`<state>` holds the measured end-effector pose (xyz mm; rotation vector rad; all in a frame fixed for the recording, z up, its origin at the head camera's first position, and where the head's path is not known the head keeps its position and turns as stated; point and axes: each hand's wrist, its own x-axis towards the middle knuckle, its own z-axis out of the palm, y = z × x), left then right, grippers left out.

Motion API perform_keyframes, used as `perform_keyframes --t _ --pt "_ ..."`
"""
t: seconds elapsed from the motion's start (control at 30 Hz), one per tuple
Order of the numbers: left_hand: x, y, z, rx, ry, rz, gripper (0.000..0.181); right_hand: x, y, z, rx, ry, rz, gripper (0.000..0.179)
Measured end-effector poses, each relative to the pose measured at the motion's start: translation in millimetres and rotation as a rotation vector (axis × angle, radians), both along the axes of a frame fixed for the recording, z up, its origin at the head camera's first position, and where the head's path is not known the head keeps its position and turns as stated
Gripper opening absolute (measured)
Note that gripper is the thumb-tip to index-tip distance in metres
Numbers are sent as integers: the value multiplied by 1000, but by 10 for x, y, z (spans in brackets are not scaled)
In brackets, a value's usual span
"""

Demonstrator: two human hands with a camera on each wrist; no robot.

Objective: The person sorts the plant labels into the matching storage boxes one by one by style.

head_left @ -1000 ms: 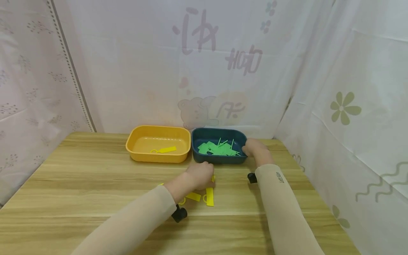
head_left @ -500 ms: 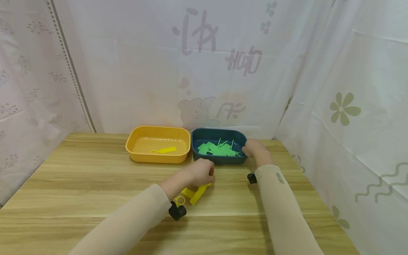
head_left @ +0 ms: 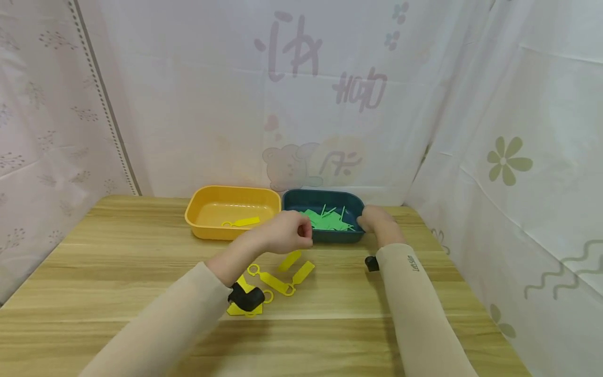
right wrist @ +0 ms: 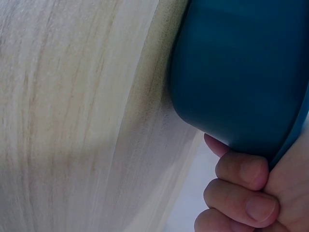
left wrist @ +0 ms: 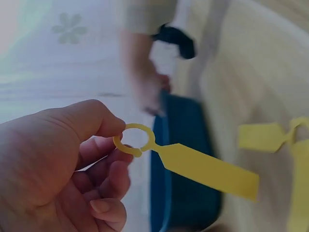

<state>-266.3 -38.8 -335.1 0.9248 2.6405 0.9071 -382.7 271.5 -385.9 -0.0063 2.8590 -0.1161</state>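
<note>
My left hand [head_left: 285, 233] is raised in front of the two bins. Its thumb and fingers pinch the ring end of a yellow plastic tag [left wrist: 207, 169], whose flat strip points away from the hand in the left wrist view. My right hand [head_left: 378, 224] grips the right end of the dark blue bin [head_left: 336, 237], fingers curled at its rim in the right wrist view. Green tags [head_left: 330, 220] lie piled inside that bin. Several yellow ring tags [head_left: 274, 283] are spread on the table below my left hand, some partly hidden by the wrist camera.
A yellow bin [head_left: 219, 232] stands left of the blue one, with a single yellow tag [head_left: 247, 222] inside. Both bins are near the back edge of the wooden table [head_left: 118, 272]. Behind and beside them hang printed white curtains [head_left: 212, 104].
My left hand has lifted off the pile and moved up toward the bins with a yellow tag, uncovering more tags. The right hand stays at the blue bin.
</note>
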Motion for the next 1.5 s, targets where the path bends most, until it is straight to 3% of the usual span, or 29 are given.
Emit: perform_keyframes --t 0.23,0.43,0.63,0.8,0.93,1.1,1.5 --pt "-76 -317 289 113 33 157 5 9 -7 9 4 -3 9 48" --pt "-171 -610 419 194 47 295 9 10 -6 12 0 -2 14 49" --pt "-330 -900 407 251 92 439 16 22 -1 24 2 -8 12 50" --pt "-446 -1122 305 296 109 579 21 35 -5 35 3 -10 10 50" --pt "-474 -1289 199 302 81 659 31 38 -7 31 10 -14 5 51" --pt "-468 -1405 95 279 36 660 38 36 -17 44 7 -20 2 52" --pt "-448 -1422 53 246 30 599 34 42 -41 58 22 -17 6 52"
